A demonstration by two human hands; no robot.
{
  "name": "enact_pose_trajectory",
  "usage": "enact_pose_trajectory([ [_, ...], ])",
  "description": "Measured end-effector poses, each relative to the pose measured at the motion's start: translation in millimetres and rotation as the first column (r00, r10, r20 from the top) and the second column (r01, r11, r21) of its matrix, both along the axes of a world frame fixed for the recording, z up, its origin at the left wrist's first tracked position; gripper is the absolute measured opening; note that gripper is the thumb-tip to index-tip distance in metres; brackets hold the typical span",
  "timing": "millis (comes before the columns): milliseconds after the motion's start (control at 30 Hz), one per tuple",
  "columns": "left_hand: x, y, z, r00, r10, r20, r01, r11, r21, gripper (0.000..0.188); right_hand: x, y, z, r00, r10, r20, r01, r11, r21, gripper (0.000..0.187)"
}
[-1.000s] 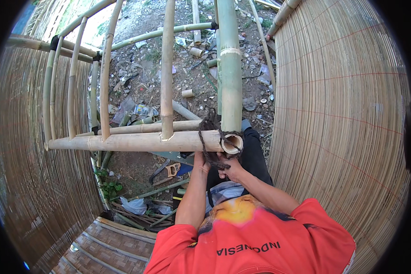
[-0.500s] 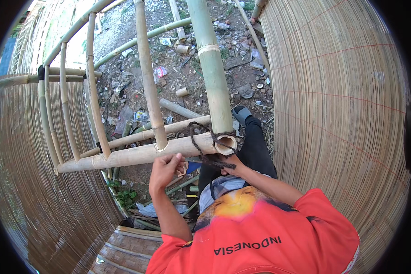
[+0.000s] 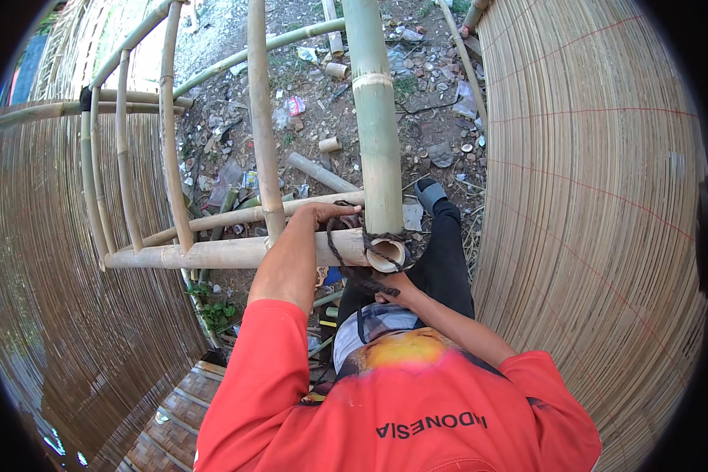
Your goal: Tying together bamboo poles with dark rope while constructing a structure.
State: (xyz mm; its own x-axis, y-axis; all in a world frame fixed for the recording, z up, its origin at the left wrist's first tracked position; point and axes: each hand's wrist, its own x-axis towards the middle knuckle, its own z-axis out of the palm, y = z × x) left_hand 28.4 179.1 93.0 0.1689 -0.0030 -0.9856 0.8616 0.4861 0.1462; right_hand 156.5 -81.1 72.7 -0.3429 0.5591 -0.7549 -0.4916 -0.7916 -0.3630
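Observation:
A dark twisted rope (image 3: 334,244) is wound around the joint where a thick upright bamboo pole (image 3: 379,149) meets a horizontal bamboo pole (image 3: 189,256). The horizontal pole's hollow cut end faces me. My left hand (image 3: 329,214) reaches over that pole, its index finger stretched toward a loop of rope beside the upright; its other fingers are partly hidden. Just below the hollow end, my right hand (image 3: 395,289) is closed on the rope's thick dangling part, with some fingers hidden behind it.
Thinner bamboo uprights (image 3: 261,118) form a railing to the left. A slatted bamboo screen (image 3: 582,173) with red threads stands close on the right, another screen (image 3: 63,204) on the left. Bamboo offcuts (image 3: 322,173) and litter lie on the ground. A woven surface (image 3: 189,401) is at lower left.
My left hand has moved up from below the horizontal pole, over it, to the rope beside the upright. My right hand stays under the hollow end. The view has shifted slightly.

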Motion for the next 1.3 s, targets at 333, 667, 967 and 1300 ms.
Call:
enact_pose_trajectory([
  [333, 0.2, -9.3, 59.2, 0.797, 0.569, 0.201, -0.591, 0.670, 0.449, 0.044, 8.0, 14.9, 32.1, 0.915, 0.307, 0.263, -0.315, 0.949, -0.011, 0.028],
  [667, -80.1, -80.3, 272.3, 0.817, 0.132, 0.561, -0.286, -0.751, 0.594, 0.041, -19.8, 35.5, 93.8, 0.977, -0.037, -0.209, -0.012, 0.973, -0.230, 0.014],
  [967, -157.7, -300.3, 215.6, 0.133, 0.911, 0.391, 0.180, -0.410, 0.894, 0.060, -27.3, 30.7, 62.9, 0.984, 0.118, 0.133, -0.106, 0.990, -0.090, 0.022],
  [1300, -152.4, -450.6, 67.1, -0.606, 0.794, 0.038, -0.381, -0.333, 0.862, 0.083, -12.5, 21.5, 55.8, 0.834, 0.438, 0.336, -0.459, 0.888, -0.019, 0.033],
])
